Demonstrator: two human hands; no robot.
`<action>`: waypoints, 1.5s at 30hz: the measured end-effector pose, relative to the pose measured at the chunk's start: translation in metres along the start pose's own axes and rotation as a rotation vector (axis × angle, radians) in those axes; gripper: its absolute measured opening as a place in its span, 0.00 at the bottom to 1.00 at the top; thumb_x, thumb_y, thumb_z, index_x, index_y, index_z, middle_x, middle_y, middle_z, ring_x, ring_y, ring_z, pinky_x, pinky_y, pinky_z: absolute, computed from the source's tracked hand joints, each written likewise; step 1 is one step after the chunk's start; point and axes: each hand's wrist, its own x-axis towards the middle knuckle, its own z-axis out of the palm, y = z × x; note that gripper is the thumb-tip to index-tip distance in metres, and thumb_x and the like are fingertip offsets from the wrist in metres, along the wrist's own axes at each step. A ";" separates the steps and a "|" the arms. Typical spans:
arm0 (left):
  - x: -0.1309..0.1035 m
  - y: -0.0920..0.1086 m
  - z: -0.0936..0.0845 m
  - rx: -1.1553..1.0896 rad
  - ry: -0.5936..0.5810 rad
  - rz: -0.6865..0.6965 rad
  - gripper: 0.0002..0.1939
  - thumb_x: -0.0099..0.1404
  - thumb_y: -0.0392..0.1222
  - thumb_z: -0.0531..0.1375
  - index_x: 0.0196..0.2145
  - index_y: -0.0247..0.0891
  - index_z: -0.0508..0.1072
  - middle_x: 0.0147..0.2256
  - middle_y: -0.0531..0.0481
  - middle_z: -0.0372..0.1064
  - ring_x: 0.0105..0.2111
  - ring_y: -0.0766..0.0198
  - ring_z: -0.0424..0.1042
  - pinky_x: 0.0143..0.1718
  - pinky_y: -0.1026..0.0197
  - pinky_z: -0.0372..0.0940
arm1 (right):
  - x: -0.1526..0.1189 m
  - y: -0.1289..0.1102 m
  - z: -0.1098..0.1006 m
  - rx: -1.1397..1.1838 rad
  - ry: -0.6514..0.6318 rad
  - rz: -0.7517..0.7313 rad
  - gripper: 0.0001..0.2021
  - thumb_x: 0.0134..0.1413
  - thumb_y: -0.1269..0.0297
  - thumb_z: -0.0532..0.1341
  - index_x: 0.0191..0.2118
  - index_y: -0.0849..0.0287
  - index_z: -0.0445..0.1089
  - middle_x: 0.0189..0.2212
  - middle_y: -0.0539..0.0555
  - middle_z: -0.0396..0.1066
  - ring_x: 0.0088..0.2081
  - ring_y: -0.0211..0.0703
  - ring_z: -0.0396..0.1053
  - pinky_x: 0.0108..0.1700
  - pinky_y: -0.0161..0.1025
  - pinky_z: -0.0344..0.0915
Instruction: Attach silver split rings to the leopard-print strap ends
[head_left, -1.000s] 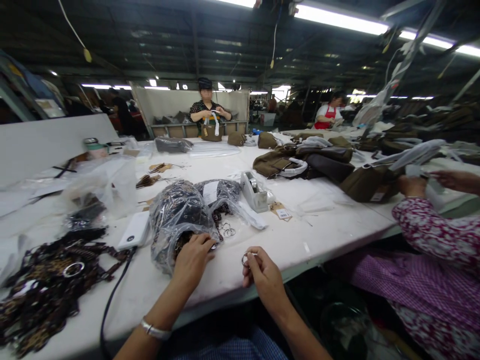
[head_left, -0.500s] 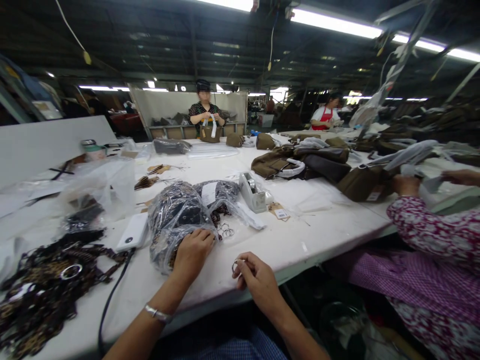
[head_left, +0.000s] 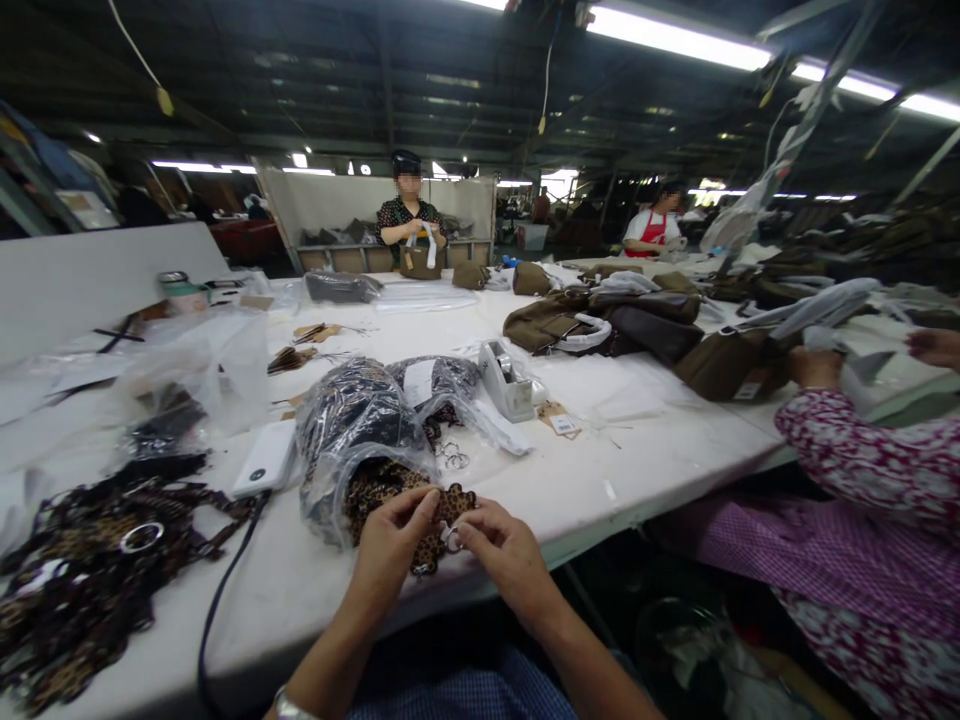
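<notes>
Left fingers [head_left: 421,512], nearly closed, pinch a spotted piece [head_left: 429,552], right fingers [head_left: 486,525] likewise a ring [head_left: 451,539] beside it, with a bag [head_left: 360,405] at ten o'clock from them.

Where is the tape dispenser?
The tape dispenser stands just right of centre in the head view, on the white table between a plastic bag and brown tags.

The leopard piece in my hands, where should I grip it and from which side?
Probably pinch the leopard piece by its upper left edge, coming from the left, where the left hand is. It looks thin with a scalloped outline, so thumb against fingertips should suit; the right hand and ring crowd its right side.
</notes>
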 end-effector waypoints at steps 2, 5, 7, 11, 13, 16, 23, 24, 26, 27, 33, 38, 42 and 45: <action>-0.001 -0.004 0.001 -0.020 -0.019 -0.022 0.19 0.58 0.51 0.65 0.41 0.35 0.79 0.39 0.45 0.80 0.36 0.56 0.78 0.38 0.58 0.74 | 0.000 -0.001 0.000 -0.001 0.011 -0.001 0.11 0.57 0.57 0.64 0.36 0.60 0.77 0.36 0.56 0.75 0.38 0.46 0.74 0.44 0.40 0.70; -0.003 -0.002 0.002 0.095 -0.091 0.014 0.18 0.59 0.51 0.64 0.40 0.35 0.79 0.36 0.45 0.79 0.35 0.56 0.78 0.38 0.57 0.73 | 0.000 -0.006 -0.004 -0.137 0.096 -0.089 0.09 0.60 0.60 0.62 0.38 0.59 0.76 0.35 0.54 0.75 0.37 0.44 0.73 0.40 0.37 0.70; -0.004 0.006 0.001 0.192 -0.097 0.091 0.16 0.60 0.50 0.63 0.41 0.36 0.79 0.38 0.45 0.79 0.38 0.55 0.78 0.40 0.57 0.72 | 0.000 -0.010 -0.008 -0.281 0.112 -0.196 0.07 0.61 0.64 0.60 0.38 0.58 0.76 0.36 0.54 0.75 0.39 0.44 0.72 0.42 0.37 0.69; -0.006 0.025 0.001 0.377 -0.088 0.258 0.14 0.64 0.49 0.59 0.40 0.40 0.79 0.41 0.47 0.78 0.42 0.57 0.76 0.42 0.59 0.70 | 0.000 -0.019 -0.012 -0.595 -0.064 -0.373 0.09 0.63 0.71 0.58 0.40 0.56 0.76 0.39 0.56 0.74 0.42 0.44 0.71 0.47 0.38 0.67; -0.008 0.032 0.002 0.506 -0.167 0.317 0.12 0.63 0.50 0.60 0.35 0.41 0.80 0.37 0.48 0.78 0.39 0.57 0.75 0.41 0.59 0.69 | -0.001 -0.022 -0.012 -0.741 -0.151 -0.409 0.11 0.63 0.72 0.57 0.43 0.57 0.76 0.41 0.57 0.74 0.44 0.46 0.71 0.46 0.38 0.68; -0.008 0.034 0.004 0.559 -0.241 0.289 0.11 0.61 0.49 0.62 0.31 0.40 0.80 0.32 0.48 0.77 0.35 0.57 0.74 0.37 0.60 0.67 | -0.003 -0.024 -0.011 -0.885 -0.242 -0.418 0.10 0.63 0.72 0.58 0.44 0.58 0.76 0.42 0.57 0.74 0.46 0.47 0.70 0.48 0.38 0.67; -0.010 0.029 0.005 0.169 -0.317 0.036 0.10 0.58 0.47 0.65 0.30 0.36 0.80 0.30 0.48 0.77 0.33 0.59 0.74 0.36 0.62 0.67 | -0.005 -0.025 -0.016 -0.900 -0.304 -0.413 0.11 0.65 0.70 0.57 0.48 0.57 0.75 0.44 0.56 0.74 0.47 0.46 0.70 0.49 0.38 0.66; -0.011 0.029 0.005 0.121 -0.303 0.002 0.11 0.58 0.47 0.65 0.30 0.36 0.80 0.30 0.49 0.77 0.33 0.60 0.74 0.36 0.63 0.67 | -0.005 -0.026 -0.017 -0.877 -0.305 -0.416 0.11 0.64 0.70 0.57 0.48 0.56 0.76 0.44 0.55 0.75 0.47 0.46 0.70 0.49 0.38 0.66; -0.013 0.028 0.005 0.033 -0.254 -0.036 0.11 0.59 0.48 0.65 0.31 0.36 0.79 0.30 0.50 0.77 0.34 0.61 0.74 0.37 0.63 0.67 | -0.006 -0.028 -0.017 -0.789 -0.288 -0.408 0.11 0.64 0.70 0.57 0.45 0.55 0.76 0.43 0.54 0.75 0.46 0.45 0.70 0.49 0.38 0.66; -0.014 0.028 0.004 -0.001 -0.220 -0.032 0.11 0.59 0.48 0.65 0.31 0.37 0.79 0.31 0.50 0.77 0.34 0.61 0.74 0.38 0.64 0.67 | -0.006 -0.030 -0.017 -0.726 -0.260 -0.393 0.10 0.63 0.70 0.58 0.43 0.54 0.77 0.44 0.54 0.74 0.47 0.45 0.70 0.50 0.39 0.66; -0.019 0.026 -0.001 0.095 -0.096 0.148 0.11 0.62 0.49 0.62 0.35 0.39 0.78 0.39 0.48 0.77 0.41 0.58 0.75 0.45 0.61 0.68 | -0.006 -0.040 -0.018 -0.304 0.028 -0.135 0.08 0.62 0.61 0.59 0.35 0.57 0.73 0.42 0.57 0.75 0.43 0.46 0.73 0.45 0.39 0.69; -0.028 0.027 -0.001 0.264 -0.162 0.235 0.09 0.63 0.47 0.62 0.34 0.41 0.79 0.37 0.48 0.78 0.40 0.56 0.75 0.46 0.58 0.68 | -0.005 -0.036 -0.016 -0.106 0.049 0.050 0.13 0.63 0.54 0.57 0.37 0.59 0.68 0.24 0.49 0.72 0.22 0.37 0.69 0.26 0.32 0.64; -0.032 0.026 0.003 0.278 -0.179 0.321 0.08 0.62 0.46 0.63 0.31 0.41 0.80 0.36 0.47 0.78 0.41 0.55 0.75 0.46 0.58 0.68 | -0.006 -0.037 -0.013 -0.166 0.074 0.080 0.14 0.61 0.52 0.59 0.38 0.59 0.70 0.19 0.46 0.69 0.19 0.36 0.65 0.24 0.31 0.62; -0.033 0.022 0.005 0.275 -0.158 0.337 0.08 0.62 0.45 0.63 0.31 0.42 0.81 0.36 0.47 0.79 0.39 0.56 0.76 0.44 0.59 0.69 | -0.007 -0.039 -0.012 -0.177 0.055 0.087 0.14 0.60 0.53 0.60 0.38 0.60 0.71 0.17 0.46 0.67 0.17 0.35 0.64 0.23 0.31 0.61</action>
